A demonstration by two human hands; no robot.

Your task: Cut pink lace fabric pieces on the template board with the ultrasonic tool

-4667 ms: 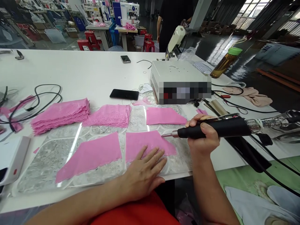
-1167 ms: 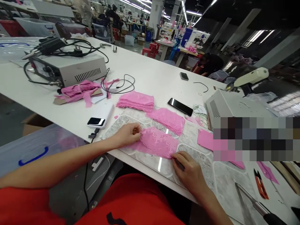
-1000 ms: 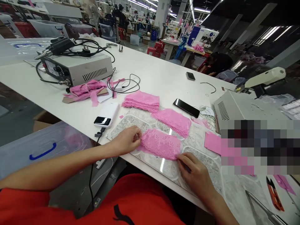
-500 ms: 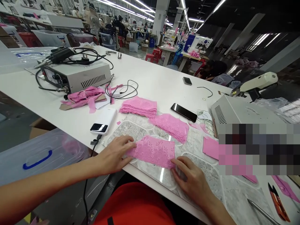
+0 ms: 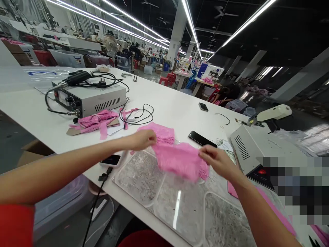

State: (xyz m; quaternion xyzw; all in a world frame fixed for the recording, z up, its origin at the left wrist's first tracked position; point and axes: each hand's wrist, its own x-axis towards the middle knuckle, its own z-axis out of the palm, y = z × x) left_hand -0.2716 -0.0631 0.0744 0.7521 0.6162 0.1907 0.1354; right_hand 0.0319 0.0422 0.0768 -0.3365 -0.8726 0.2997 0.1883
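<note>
A pink lace fabric piece is stretched between my two hands, raised over the marble-patterned mat and slightly blurred. My left hand pinches its upper left corner, close to a stack of pink lace pieces. At the upper right corner, my right hand pinches the fabric between thumb and fingers. Behind the held piece, a second pile of pink lace shows only at its right edge. The marble-patterned mat lies beneath on the white table.
A grey control box with a black-handled tool and cables stands at the left. Pink scraps lie before it. A black phone rests beyond my right hand, and another grey box stands right. A power bank sits under my left forearm.
Both hands have lifted the lace piece off the mat and carried it away from me, toward the piles. My head view has tilted up.
</note>
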